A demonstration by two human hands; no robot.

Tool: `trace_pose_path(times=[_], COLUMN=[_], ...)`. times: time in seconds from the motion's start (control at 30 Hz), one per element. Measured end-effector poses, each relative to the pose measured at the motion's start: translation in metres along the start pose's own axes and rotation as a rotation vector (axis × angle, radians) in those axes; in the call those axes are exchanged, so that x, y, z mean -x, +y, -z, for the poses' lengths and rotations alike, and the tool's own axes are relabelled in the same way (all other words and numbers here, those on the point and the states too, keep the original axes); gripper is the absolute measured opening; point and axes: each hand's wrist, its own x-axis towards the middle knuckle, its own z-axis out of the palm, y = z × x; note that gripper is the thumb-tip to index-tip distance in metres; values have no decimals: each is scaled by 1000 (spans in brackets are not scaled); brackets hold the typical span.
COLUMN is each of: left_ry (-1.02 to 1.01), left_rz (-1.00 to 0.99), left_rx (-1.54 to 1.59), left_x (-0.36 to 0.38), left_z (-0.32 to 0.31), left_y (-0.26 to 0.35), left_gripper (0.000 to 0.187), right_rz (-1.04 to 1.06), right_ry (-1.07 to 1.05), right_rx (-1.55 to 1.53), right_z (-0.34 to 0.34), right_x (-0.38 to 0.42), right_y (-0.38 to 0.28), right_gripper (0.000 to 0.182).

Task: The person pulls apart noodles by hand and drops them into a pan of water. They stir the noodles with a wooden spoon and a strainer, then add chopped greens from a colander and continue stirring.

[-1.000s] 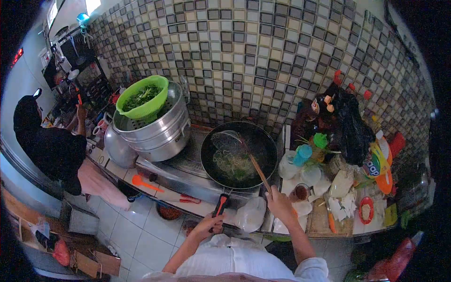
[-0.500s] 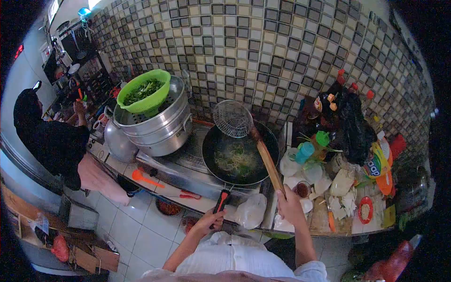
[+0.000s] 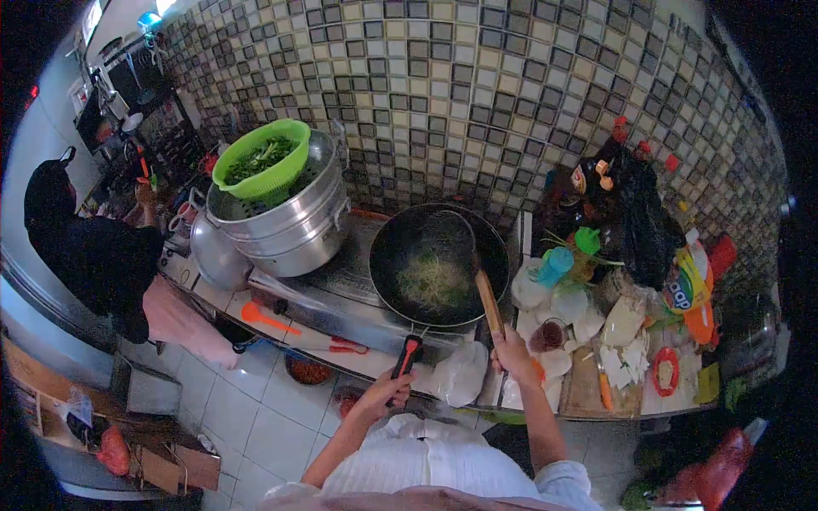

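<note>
A dark wok (image 3: 392,289) sits on the stove, with pale shredded food and some green bits (image 3: 433,281) inside. My left hand (image 3: 392,387) is closed round the wok's black and red handle (image 3: 406,356). In my right hand (image 3: 513,353) is the wooden handle (image 3: 487,302) of a wire strainer, whose mesh head (image 3: 447,234) lies low in the upper part of the wok, hard to make out against the dark metal. A knotted plastic bag (image 3: 461,375) lies between my hands, beside the stove.
A steamer pot (image 3: 294,243) carries a green basket of leaves (image 3: 262,162) at left. An orange ladle (image 3: 266,318) lies on the front ledge. Bottles, a black bag (image 3: 639,221) and a cutting board (image 3: 584,387) crowd the right counter. Another person (image 3: 94,255) stands far left.
The strainer head has dropped from above the wok's rim into the wok. My right hand has moved slightly left and the food looks more bunched. My left hand keeps its hold.
</note>
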Motion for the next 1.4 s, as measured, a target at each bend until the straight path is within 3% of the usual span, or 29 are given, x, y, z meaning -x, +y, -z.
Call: trace_pose_path(times=[0.03, 0.17, 0.27, 0.33, 0.37, 0.43, 0.53, 0.73, 0.83, 0.97, 1.07, 1.13, 1.4], left_ry=[-6, 5, -7, -24, -15, -5, -4, -24, -21, -19, -21, -12, -25], left_rz=[2, 38, 34, 26, 16, 12, 36, 34, 22, 27, 26, 24, 30], left_rx=[14, 10, 34, 49, 29, 11, 31, 56, 49, 40, 29, 19, -11], left_x=[1, -1, 1, 3, 3, 3, -3, -2, -3, -4, -4, -4, -3], left_z=[-1, 3, 3, 0, -2, 0, 6, 7, 6, 9, 9, 9, 5], left_y=[1, -1, -1, 0, 2, 0, -3, -4, -4, -4, -5, -4, -1], left_gripper=[21, 22, 22, 23, 23, 25, 22, 21, 21, 20, 20, 20, 22], right_rz=[-270, -285, -225, 94, 91, 284, 219, -1, 17, 30, 20, 3, 82], right_ry=[-252, -342, -301, -100, -102, 58, 47, -21, -9, -35, -4, -105, -76], right_rx=[-385, -486, -331, 55, 58, 344, 465, 439, 308, 435, 335, 388, 277], right_z=[12, 29, 37, 32, 33, 42, 44, 5, -16, -13, -20, -15, -18], right_x=[6, 25, 42, 50, 54, 69, 79, 46, 39, 30, 30, 42, 25], right_y=[-12, -19, -27, -12, -9, -35, -48, -20, -7, -7, -19, -44, -26], right_gripper=[25, 23, 20, 17, 17, 16, 17, 22, 24, 23, 23, 23, 22])
